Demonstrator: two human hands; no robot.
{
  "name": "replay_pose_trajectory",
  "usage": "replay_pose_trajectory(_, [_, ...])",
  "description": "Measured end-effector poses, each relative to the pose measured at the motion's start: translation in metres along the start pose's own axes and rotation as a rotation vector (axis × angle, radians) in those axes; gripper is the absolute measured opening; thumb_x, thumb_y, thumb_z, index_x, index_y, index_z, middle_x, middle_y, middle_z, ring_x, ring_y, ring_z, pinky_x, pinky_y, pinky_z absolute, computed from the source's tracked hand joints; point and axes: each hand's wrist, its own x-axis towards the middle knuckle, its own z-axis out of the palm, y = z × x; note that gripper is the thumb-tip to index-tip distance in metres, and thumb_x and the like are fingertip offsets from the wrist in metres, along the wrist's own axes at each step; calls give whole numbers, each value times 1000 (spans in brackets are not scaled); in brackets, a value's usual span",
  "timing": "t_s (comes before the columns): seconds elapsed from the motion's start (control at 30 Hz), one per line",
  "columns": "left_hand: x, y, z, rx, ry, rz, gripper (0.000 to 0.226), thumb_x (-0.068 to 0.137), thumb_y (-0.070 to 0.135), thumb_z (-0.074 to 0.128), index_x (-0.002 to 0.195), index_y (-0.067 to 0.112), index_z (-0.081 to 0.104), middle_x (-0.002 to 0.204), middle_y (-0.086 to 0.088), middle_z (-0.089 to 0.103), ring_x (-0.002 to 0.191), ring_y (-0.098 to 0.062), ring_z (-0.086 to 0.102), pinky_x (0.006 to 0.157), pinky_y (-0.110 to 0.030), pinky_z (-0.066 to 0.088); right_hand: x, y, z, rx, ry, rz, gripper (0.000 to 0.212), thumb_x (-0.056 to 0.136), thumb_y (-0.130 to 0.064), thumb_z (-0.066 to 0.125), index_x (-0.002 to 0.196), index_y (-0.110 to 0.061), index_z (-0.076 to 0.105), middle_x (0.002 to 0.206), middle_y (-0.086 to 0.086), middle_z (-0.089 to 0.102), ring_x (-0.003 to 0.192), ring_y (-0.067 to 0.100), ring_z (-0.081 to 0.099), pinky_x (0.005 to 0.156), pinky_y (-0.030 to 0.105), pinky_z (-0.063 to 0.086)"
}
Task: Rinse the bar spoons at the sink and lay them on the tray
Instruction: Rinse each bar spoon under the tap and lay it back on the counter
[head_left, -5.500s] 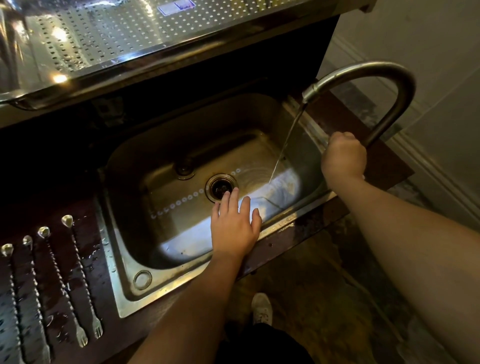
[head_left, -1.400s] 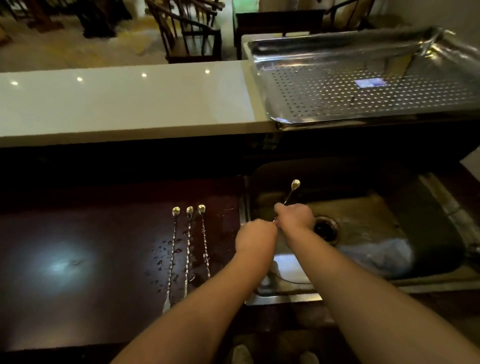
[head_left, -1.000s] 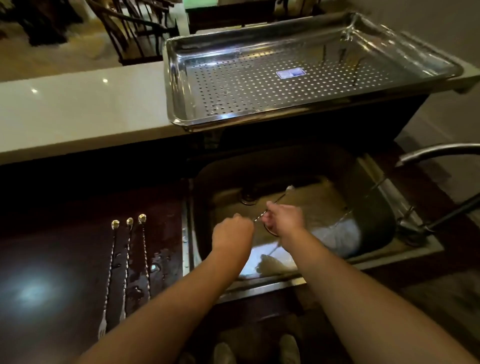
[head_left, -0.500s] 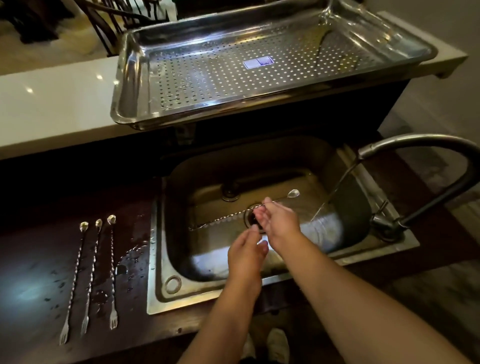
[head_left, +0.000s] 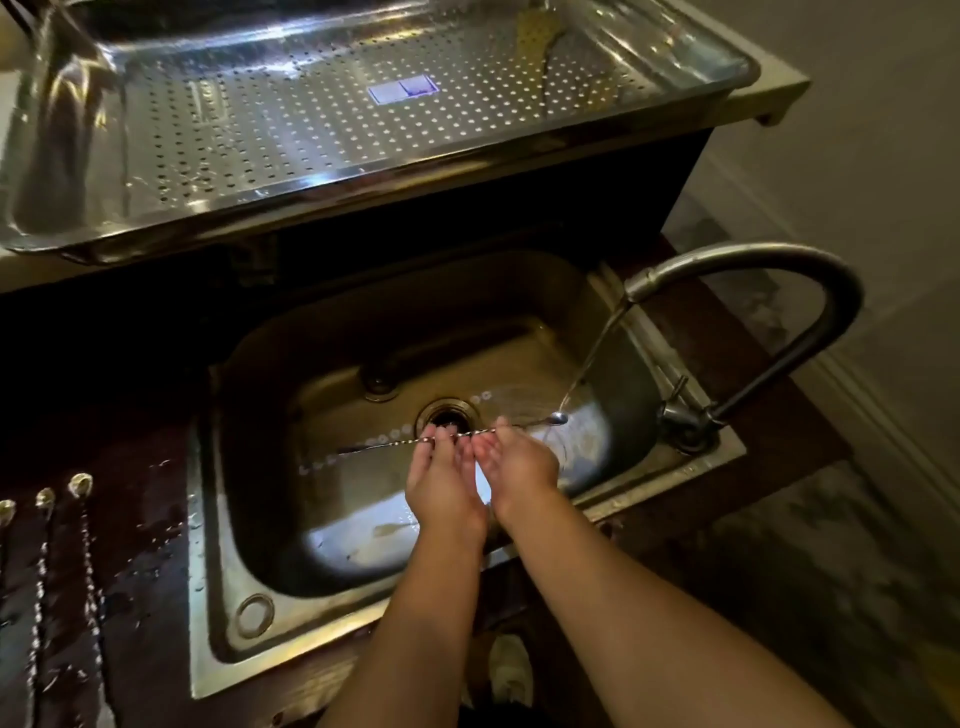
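Note:
A long twisted bar spoon (head_left: 384, 444) lies level over the steel sink (head_left: 223, 597). My left hand (head_left: 441, 480) and my right hand (head_left: 519, 467) pinch its stem side by side with their fingertips. The spoon's bowl (head_left: 558, 417) is under the thin stream from the curved faucet (head_left: 753, 260). Three more bar spoons (head_left: 83, 545) lie in a row on the wet dark counter at the left. The perforated steel tray (head_left: 311, 119) sits on the raised ledge behind the sink, with nothing on it.
The faucet's base and lever (head_left: 680, 410) stand at the sink's right rim. The drain (head_left: 448, 413) is just beyond my fingers. A pale wall and floor lie to the right, and my shoe (head_left: 511, 670) shows below.
My left hand has risen to pinch the stem beside my right hand. The spoon's bowl has moved right into the water stream. My view has tilted down toward the sink.

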Motion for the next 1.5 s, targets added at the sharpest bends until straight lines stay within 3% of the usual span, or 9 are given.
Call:
replay_pose_trajectory(0.1, [0,-4,5,52,63,-37,6,93,8,60,97,11,61,81,-6,64,68,-15,62,53,-19,56,7,0,-4,23,25,59,30,99,-17,51,115,8,59,107,19,64,107,28,65,74,27,50])
replay_pose_trajectory(0.27, [-2,-7,5,66,102,-55,18,94,2,55,80,14,58,77,-5,62,66,-16,61,57,-20,55,11,0,-8,-57,117,21,19,94,-15,61,94,4,64,79,12,68,63,17,66,43,18,51])
replay_pose_trajectory(0.47, [-2,-7,6,57,116,-12,17,94,2,56,81,13,58,76,-5,62,63,-14,61,49,-16,53,15,-3,-6,-81,142,-25,25,92,-14,64,72,0,61,63,10,65,44,13,62,38,17,48])
replay_pose_trajectory(0.63, [0,-6,7,65,115,3,17,93,2,56,81,14,59,81,-5,63,69,-15,63,69,-22,55,13,-5,-3,-104,127,-34,25,92,-13,64,70,-1,60,62,9,62,49,17,58,39,18,50])
replay_pose_trajectory(0.9, [-2,-5,8,46,114,28,16,93,4,58,80,13,60,77,-4,63,71,-14,64,61,-16,54,13,-26,-4,-52,215,-75,17,90,-9,63,78,3,63,63,10,63,55,18,62,51,23,51])
replay_pose_trajectory(1.2, [-6,-9,15,49,73,10,16,92,5,60,79,13,59,79,-4,65,76,-15,66,72,-20,57,19,-57,-15,-148,319,-116,36,92,-33,61,71,-4,65,67,5,69,56,13,65,55,24,53])
replay_pose_trajectory(1.3, [-6,-9,15,48,62,4,14,92,4,59,80,12,59,80,-5,65,78,-17,66,71,-20,58,20,-60,-16,-150,268,-114,43,97,-40,52,73,-5,61,67,5,64,56,12,61,55,22,50])
replay_pose_trajectory(1.4, [-6,-9,14,53,67,6,14,93,4,59,81,11,59,80,-5,65,76,-16,66,65,-17,58,20,-56,-18,-241,355,-147,47,94,-46,55,74,-5,66,64,4,67,53,13,63,56,22,52])
replay_pose_trajectory(1.5, [-7,-8,12,59,71,2,13,93,6,60,81,12,59,82,-6,65,77,-16,66,71,-20,58,19,-51,-17,-238,327,-167,41,95,-38,56,74,-6,67,65,3,69,54,10,64,47,21,48])
